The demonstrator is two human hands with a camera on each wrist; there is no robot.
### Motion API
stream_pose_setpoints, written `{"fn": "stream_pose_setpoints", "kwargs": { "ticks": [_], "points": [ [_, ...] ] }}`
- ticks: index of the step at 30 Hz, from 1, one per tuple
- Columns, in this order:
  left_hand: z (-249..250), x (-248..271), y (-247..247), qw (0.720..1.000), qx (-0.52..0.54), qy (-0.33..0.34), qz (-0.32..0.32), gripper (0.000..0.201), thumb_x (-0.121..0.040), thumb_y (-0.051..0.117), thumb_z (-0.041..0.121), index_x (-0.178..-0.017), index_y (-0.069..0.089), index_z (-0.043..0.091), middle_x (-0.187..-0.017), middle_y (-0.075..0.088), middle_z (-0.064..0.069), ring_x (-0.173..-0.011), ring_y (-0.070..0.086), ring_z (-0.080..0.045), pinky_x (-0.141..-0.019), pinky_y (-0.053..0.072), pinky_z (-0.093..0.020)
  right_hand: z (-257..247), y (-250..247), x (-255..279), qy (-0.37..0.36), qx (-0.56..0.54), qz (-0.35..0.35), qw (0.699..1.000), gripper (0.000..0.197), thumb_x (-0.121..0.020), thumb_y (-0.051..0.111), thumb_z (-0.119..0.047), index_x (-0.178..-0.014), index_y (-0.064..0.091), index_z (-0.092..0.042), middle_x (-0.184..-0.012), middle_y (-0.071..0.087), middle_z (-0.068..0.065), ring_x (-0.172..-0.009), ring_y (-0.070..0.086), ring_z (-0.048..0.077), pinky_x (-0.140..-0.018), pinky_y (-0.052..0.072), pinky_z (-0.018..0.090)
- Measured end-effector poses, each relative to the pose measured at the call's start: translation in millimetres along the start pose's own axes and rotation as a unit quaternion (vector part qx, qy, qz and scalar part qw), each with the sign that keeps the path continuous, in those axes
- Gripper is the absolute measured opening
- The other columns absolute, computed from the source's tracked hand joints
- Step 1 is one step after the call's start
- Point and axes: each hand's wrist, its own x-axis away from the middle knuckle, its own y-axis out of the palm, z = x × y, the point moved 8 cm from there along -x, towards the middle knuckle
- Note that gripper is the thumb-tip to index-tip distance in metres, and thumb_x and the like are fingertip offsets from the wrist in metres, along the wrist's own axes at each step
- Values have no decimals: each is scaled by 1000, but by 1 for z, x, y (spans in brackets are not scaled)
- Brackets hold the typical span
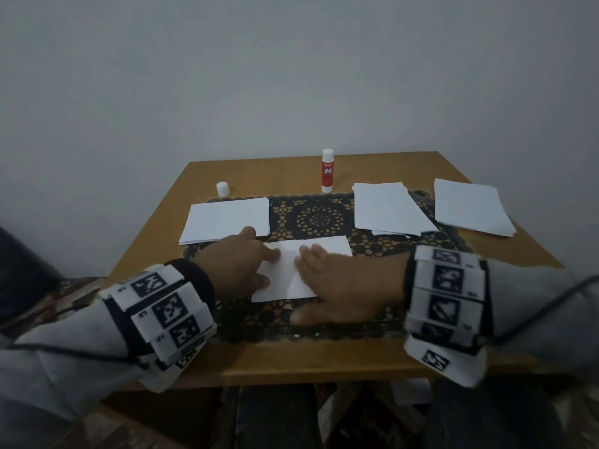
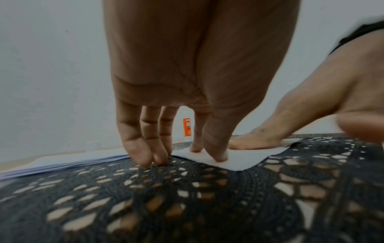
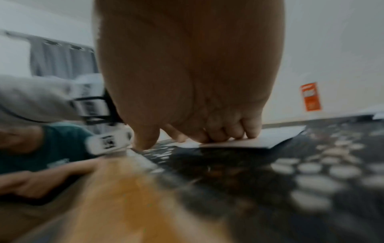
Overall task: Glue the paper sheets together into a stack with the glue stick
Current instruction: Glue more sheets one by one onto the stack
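Both hands press flat on one paper sheet (image 1: 291, 270) on the dark mat (image 1: 372, 251): left hand (image 1: 240, 267) on its left edge, right hand (image 1: 343, 286) on its right half, fingers straight, gripping nothing. The glue stick (image 1: 327, 171) stands upright, well behind.

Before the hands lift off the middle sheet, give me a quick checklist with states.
1. Left hand on the middle sheet: ok, thumb and forefinger press it.
2. Right hand flat on it: ok.
3. Sheet on the black mat: ok.
4. Sheet bonded: cannot tell.
5. Glue stick upright, within reach: ok.
6. Cap on stick: not ok, it stands apart.
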Motion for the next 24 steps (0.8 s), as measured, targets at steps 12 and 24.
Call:
{"fn": "stream_pose_setpoints", "kwargs": {
  "ticks": [12, 24],
  "points": [
    [-2, -6, -1, 1000, -5, 11, -3, 56, -91, 60, 36, -143, 41, 30, -105, 35, 5, -93, 39, -10, -82, 33, -20, 3, 13, 21, -5, 13, -18, 1000, 96, -90, 23, -73, -151, -18, -11, -157, -26, 7, -146, -20, 23, -119, -1, 37],
    [-2, -11, 0, 1000, -24, 16, -4, 55, -90, 61, 37, -142, 43, 29, -102, 31, 5, -97, 41, -13, -83, 32, -21, 25, -7, 7, 8, -11, 12, 1000, 70, -103, 25, -48, -155, -6, -13, -162, -13, 4, -150, -6, 22, -122, 7, 39]
  ]
}}
